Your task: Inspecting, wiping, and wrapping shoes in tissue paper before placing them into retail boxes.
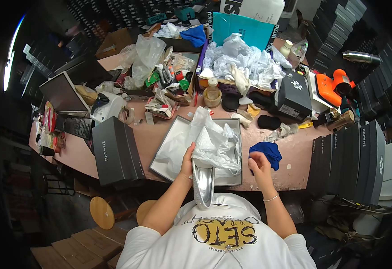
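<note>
My left hand [187, 162] is closed round the side of a silver shoe [203, 181], held upright close to my chest. Crumpled white tissue paper [209, 143] covers the shoe's upper end and spills into an open shoe box [235, 179] with a grey rim and white lining. To the right of the box, my right hand [261, 169] has its fingers curled at the near left edge of a dark blue cloth [270, 152], which lies bunched on the table. The fingertips appear to pinch the cloth, though the hand hides part of the contact.
A dark closed shoe box [115, 150] stands at the left, with a row of dark boxes [366, 161] at the right. Behind are a carton [202, 83] heaped with tissue, a glue jar [212, 96], black pads [268, 122], and a yellow-handled tool [306, 125] on the pinkish table [290, 175].
</note>
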A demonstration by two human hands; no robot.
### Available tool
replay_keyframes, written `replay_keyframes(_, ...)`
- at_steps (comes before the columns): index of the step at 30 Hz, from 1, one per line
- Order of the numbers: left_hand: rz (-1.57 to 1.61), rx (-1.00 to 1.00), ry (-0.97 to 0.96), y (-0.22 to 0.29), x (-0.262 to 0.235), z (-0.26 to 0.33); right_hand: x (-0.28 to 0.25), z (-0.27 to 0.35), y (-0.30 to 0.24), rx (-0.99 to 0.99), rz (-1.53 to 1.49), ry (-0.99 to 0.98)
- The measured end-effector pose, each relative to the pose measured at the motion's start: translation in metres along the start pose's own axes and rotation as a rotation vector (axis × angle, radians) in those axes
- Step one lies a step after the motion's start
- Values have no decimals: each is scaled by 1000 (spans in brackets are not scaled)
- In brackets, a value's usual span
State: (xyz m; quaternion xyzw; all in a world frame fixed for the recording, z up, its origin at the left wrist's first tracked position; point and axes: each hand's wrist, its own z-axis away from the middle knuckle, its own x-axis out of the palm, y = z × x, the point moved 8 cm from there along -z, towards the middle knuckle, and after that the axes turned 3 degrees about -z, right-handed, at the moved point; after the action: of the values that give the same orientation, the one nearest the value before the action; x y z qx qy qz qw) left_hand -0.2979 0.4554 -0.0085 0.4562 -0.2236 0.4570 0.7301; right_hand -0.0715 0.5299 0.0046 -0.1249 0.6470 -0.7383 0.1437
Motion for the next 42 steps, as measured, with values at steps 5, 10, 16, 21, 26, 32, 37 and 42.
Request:
replay_keyframes(5, -61, -92, -121, -21, 12, -2, 73, -1, -108, -452, 602, -416)
replay_keyframes(10, -200, 184, -129, -16, 23, 18, 64, -9, -67, -25, 90, -335)
replay_keyframes(16, -442, 143, -325, -8, 23, 27, 50, -16, -20, 300, -323, -313)
replay_keyframes(21, -300, -19, -175, -17, 10, 12, 48, -15, -32, 273, -322, -348)
replay_keyframes(26, -148, 47, -129, -45, -72, -20, 17, -14, -18, -20, 343, -243)
replay_keyframes(32, -80, 20, -171, -38, -31, 8, 40, 11, -87, -197, 230, -314)
replay_keyframes(37, -53, -99, -256, -36, -9, 27, 52, 36, -125, -433, 336, -286)
replay_keyframes(42, -25, -207, -317, -46, -12, 45, 60, 52, -149, -553, 356, -356)
